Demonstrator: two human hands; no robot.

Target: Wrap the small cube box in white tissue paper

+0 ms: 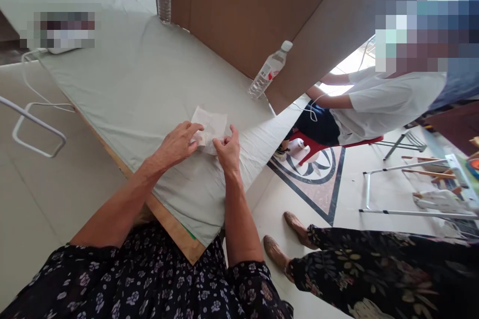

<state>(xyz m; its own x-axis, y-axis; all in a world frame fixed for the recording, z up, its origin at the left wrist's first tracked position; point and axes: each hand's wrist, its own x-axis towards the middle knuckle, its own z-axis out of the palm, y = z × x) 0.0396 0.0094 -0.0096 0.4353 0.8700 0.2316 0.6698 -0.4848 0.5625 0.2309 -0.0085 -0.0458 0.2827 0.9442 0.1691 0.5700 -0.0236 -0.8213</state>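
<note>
Lying between the curled left hand [178,143] and the right hand [228,153], thumb and forefinger spread, white paper [214,119] rested on grey-green cloth [123,77]; I couldn't tell whether they pinched it. Beyond their fingers stood cardboard [239,15]; rightward, tiled floor [350,184].

Both forearms [242,214] extend forward, the left hand [179,143] with curved fingers [193,128], the right hand [229,153] with thumb [218,146] angled inward.
</note>
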